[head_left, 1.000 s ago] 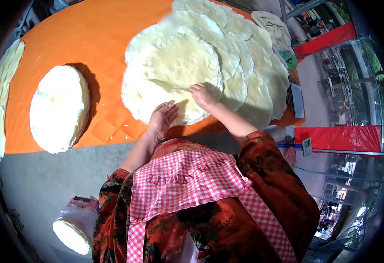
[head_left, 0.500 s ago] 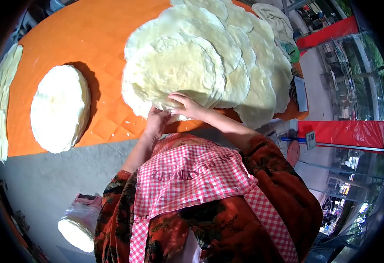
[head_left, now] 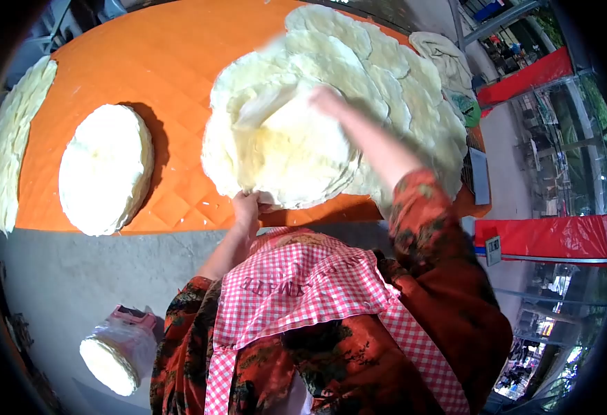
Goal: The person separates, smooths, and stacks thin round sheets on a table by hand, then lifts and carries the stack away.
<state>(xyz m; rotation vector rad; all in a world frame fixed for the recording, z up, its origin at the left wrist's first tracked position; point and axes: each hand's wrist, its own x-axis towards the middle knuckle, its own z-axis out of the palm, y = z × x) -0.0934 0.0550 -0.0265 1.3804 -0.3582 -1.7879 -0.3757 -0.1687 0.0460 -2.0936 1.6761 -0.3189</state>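
Thin round flatbreads lie piled on the orange table cover. At the near edge of the nearest pile (head_left: 303,159), my left hand (head_left: 247,206) is closed on the rim of a flatbread. That sheet (head_left: 265,111) is lifted and partly folded over, blurred by motion. My right hand (head_left: 328,102) is over the far right part of the pile, its fingers smeared by motion, so its grip cannot be made out. More flatbreads (head_left: 393,90) overlap behind and to the right.
A separate round stack (head_left: 106,169) sits on the orange cover (head_left: 186,62) at the left, with another row (head_left: 20,145) at the far left edge. A cloth (head_left: 442,59) lies at the back right. Below is a bagged stack (head_left: 110,365).
My right hand has swept away from my left hand to the far side of the pile, and a sheet has risen and folded. My left hand stays at the near rim.
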